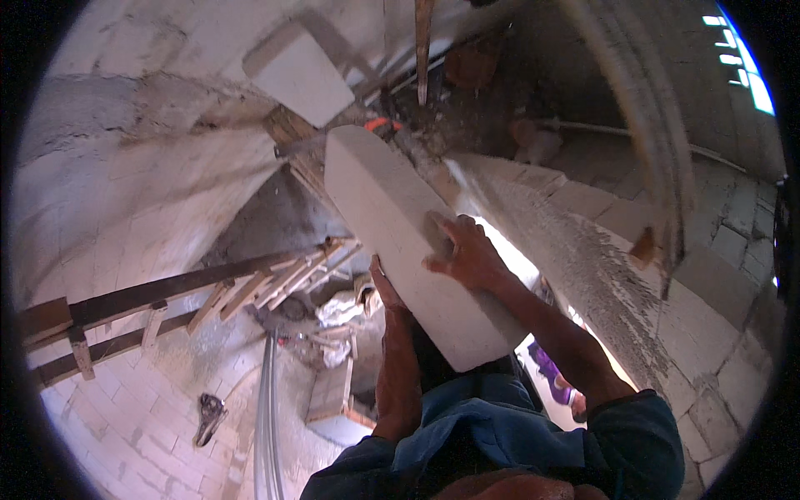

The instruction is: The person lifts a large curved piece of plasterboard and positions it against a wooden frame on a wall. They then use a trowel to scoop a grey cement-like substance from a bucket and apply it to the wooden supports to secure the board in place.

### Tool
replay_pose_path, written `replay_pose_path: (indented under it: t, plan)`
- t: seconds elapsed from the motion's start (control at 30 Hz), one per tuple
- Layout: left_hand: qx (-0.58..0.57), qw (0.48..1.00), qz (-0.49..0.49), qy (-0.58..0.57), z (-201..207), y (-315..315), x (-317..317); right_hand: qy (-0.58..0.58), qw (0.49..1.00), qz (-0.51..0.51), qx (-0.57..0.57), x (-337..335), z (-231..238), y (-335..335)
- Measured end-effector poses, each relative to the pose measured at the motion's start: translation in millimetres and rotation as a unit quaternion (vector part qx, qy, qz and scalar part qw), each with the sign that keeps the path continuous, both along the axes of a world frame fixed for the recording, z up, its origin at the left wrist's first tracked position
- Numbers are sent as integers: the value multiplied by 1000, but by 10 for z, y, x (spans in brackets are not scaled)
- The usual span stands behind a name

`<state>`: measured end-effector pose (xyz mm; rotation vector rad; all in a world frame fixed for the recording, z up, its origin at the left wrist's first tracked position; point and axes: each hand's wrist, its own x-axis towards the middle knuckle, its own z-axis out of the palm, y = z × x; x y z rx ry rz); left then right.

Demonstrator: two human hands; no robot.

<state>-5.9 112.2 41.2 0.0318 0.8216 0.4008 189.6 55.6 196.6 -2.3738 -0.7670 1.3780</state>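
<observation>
A long, pale building block (379, 204) is tilted in front of my body, its far end pointing up and to the left. My left hand (387, 290) supports its left side, with most of the fingers hidden behind it. On its right side lies my right hand (471, 254), thumb and fingers spread and pressing on the surface. Together the two hands hold the block. Beyond its far end, something orange-red (383, 125) shows in part. A second pale block (304, 75) rests farther off, at the upper left.
A wooden ladder (187, 279) slants across the left, above a lower floor. On the right runs a block wall (700, 317) with rough mortar along it. A wooden post (423, 54) hangs into view at the top. Below are a wooden box (329, 387), long metal lengths (268, 408) and a person in purple (546, 367).
</observation>
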Motion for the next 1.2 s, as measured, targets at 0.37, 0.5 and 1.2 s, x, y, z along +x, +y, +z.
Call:
replay_pose_path:
  t: [0.37, 0.5, 1.2]
  plan:
    - [127, 976, -131, -119, 874, 355, 816, -288, 936, 89, 182, -6, 1891, -374]
    - [149, 968, -159, -126, 1463, 455, 953, -304, 932, 73, 185, 65, 2309, -505]
    - [374, 877, -276, -125, 3666, 2044, 3235, -496, 826, 49, 265, 1957, 3921, 143]
